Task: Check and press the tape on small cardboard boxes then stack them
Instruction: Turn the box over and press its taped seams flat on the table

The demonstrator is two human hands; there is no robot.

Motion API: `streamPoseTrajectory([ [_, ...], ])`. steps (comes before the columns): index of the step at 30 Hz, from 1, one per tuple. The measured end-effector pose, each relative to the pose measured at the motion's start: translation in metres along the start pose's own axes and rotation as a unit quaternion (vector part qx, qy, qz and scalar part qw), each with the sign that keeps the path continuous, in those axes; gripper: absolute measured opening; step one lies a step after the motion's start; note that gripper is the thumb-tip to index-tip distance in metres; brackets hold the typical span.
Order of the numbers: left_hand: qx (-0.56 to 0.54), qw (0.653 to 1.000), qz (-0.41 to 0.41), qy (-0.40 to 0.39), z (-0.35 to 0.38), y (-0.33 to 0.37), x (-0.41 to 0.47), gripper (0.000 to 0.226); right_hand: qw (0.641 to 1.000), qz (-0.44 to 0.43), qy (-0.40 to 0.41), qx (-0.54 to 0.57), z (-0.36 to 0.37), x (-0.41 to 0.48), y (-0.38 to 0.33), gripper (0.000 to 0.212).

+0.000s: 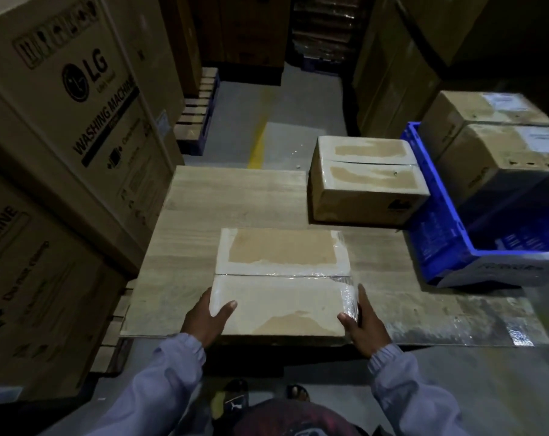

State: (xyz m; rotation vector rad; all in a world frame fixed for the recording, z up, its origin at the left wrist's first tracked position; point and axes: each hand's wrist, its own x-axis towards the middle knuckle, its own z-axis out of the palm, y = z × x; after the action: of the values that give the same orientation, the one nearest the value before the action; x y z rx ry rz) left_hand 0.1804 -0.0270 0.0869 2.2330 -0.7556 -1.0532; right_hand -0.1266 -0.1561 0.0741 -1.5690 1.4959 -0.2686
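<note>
Box: left grip, perhaps right grip
</note>
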Motion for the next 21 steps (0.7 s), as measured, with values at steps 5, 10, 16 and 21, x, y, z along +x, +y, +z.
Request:
streamPoseTrajectory([
  [5, -0.082, 0.986, -0.14, -0.047, 0.005, -0.008, -0.01, 0.081, 0.993, 0.099, 0.068, 0.008, 0.014, -0.006, -0.004, 0.049],
  [10, -0.139, 0.983, -0.119, 0.007, 0.002, -0.002, -0.005, 0.083, 0.993, 0.09, 0.077, 0.023, 0.011, -0.019, -0.018, 0.043],
  [16, -0.336, 0.935, -0.107, 0.039, -0.023, 0.001, -0.006, 0.065, 0.964, 0.046, 0.068, 0.254, -0.01, -0.032, -0.04, 0.027],
  [21, -0.169, 0.983, -0.071, 0.028, -0.045, 0.011, -0.002, 0.071, 0.95, -0.015, 0.051, 0.307, -0.024, -0.031, -0.053, 0.037],
])
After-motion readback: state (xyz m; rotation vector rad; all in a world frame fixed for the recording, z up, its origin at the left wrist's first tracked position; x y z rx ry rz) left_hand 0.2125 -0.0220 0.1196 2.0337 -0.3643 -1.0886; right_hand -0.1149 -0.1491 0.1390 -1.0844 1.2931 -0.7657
